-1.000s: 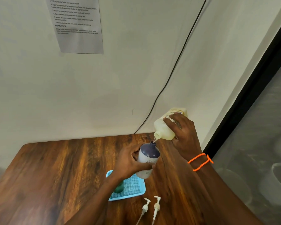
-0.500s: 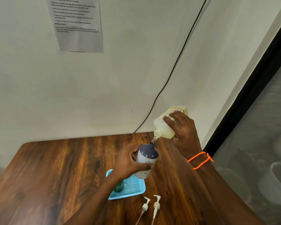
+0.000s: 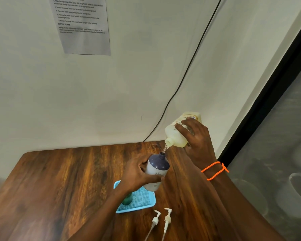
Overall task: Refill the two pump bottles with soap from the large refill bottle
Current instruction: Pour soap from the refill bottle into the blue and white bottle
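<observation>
My left hand (image 3: 137, 176) grips a white pump bottle with a dark blue top (image 3: 157, 168), held tilted above the table with its pump off. My right hand (image 3: 195, 136) holds the large pale-yellow refill bottle (image 3: 176, 134) tipped neck-down just above it. A thin clear stream of soap (image 3: 165, 149) runs from the refill bottle's neck into the pump bottle's mouth. A second, green bottle (image 3: 128, 200) lies in the blue tray (image 3: 146, 203), mostly hidden by my left forearm. Two white pump heads (image 3: 162, 220) with long tubes lie on the table in front of the tray.
The wooden table (image 3: 68, 180) stands against a white wall, with a black cable (image 3: 189, 65) running down behind it. A printed sheet (image 3: 83, 26) is taped to the wall. A dark-framed glass panel (image 3: 276, 136) stands to the right, close to my right arm.
Both hands and both bottles have drifted slightly upward in view while holding their pose. The refill bottle stays tipped over the pump bottle's mouth.
</observation>
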